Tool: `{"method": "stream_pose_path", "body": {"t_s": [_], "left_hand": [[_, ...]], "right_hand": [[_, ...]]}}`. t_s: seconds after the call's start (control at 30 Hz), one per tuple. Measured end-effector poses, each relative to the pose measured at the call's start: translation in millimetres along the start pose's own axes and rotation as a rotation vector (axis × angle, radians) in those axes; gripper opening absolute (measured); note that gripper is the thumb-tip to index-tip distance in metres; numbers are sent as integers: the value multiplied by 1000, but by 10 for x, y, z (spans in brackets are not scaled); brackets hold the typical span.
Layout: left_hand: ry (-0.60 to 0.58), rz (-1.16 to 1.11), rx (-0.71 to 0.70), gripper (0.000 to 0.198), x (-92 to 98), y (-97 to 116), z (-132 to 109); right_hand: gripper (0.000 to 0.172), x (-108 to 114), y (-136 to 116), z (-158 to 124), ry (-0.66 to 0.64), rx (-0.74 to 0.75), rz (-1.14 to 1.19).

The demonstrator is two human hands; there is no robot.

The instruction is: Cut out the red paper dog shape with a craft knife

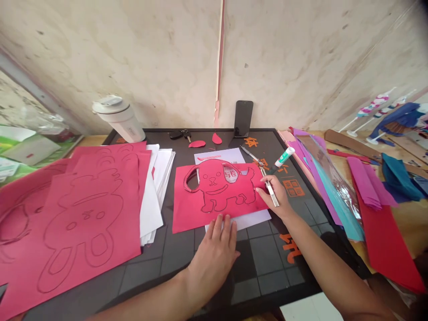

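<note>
A red sheet with a dog drawn in dark outline lies on the black mat. Both ear areas are cut through; white printed paper shows under it. My left hand rests flat, fingers stretched out, on the sheet's near edge below the dog. At the sheet's right edge, near the dog's tail, my right hand grips a slim, pen-shaped silver craft knife; its tip is too small to make out. Beyond it lies another slim pen-like item. Two red cut-out pieces lie behind the sheet.
Red sheets with animal outlines overlap white papers at left. A white tumbler, keys and an upright phone stand or lie behind. A glue stick is right; coloured sheets lie beyond the mat.
</note>
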State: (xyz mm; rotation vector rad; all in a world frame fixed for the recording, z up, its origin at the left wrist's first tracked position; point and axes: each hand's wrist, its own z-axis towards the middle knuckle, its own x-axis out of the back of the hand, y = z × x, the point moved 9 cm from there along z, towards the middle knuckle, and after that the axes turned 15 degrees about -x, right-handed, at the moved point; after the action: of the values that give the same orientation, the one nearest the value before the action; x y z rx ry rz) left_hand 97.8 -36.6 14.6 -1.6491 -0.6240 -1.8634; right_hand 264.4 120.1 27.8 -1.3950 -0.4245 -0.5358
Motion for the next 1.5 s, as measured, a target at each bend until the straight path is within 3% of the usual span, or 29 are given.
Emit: {"method": "stream_pose_path", "body": {"t_s": [0.17, 0.53, 0.63, 0.73, 0.83, 0.93, 1.03, 1.13, 1.33, 1.5], "left_hand": [[16, -21, -14, 54, -50, -60, -225], [156, 28, -46, 52, 48, -48, -246], [170, 12, -42, 52, 58, -70, -250], [186, -29, -20, 50, 72, -107, -250], [189, -64, -10, 51, 84, -128, -243], [158, -76, -20, 51, 67, -121, -234], [141, -68, -8, 50, 49, -128, -241], [150, -61, -5, 51, 50, -131, -250], [176, -75, -10, 51, 67, -138, -243], [174, -87, -12, 51, 56, -140, -233]], "right_hand": [[21, 0, -16, -1, 17, 13, -21], [26, 63, 22, -23, 111, 20, -37], [25, 227, -10, -25, 202, 32, 47], [33, 399, -229, -152, 263, 150, 92], [38, 239, -466, -328, 40, 167, 149], [33, -160, -484, -513, -227, -44, 199], [31, -464, -412, -647, -308, -189, 237], [25, -557, -462, -681, -248, -78, 135], [29, -549, -832, -834, -94, 413, -148], [32, -592, -888, -886, -57, 484, -257]]}}
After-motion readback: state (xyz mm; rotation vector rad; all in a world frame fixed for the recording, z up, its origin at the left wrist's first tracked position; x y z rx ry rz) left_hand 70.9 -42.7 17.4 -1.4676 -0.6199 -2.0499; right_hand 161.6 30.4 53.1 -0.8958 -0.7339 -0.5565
